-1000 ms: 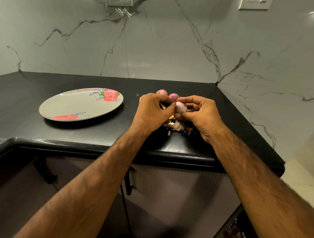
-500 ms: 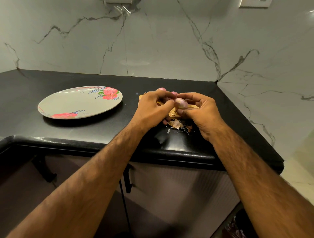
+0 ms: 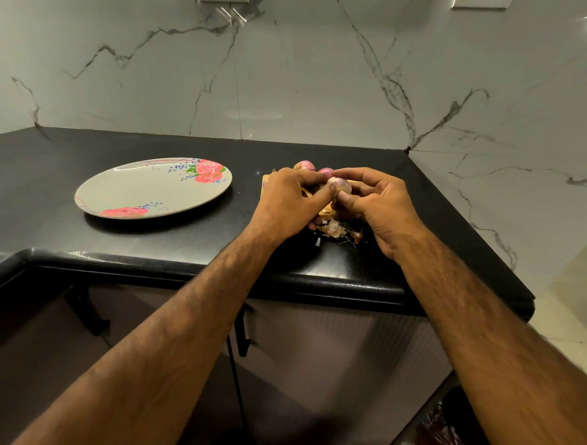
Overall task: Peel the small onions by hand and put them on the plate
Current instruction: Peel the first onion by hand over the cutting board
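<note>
Onion (image 3: 341, 185), round, smooth, pinched by left hand (image 3: 286, 203) and right hand (image 3: 381, 206).

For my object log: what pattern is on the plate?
Pale grey plate with pink roses and blue sprigs near its rim; head view.

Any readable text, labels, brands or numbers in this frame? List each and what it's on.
None readable.
The plate: flower print only, no lettering.
The wall fitting at the top right edge: no legible marking.
The dark object at the bottom right: too dim to read.
</note>
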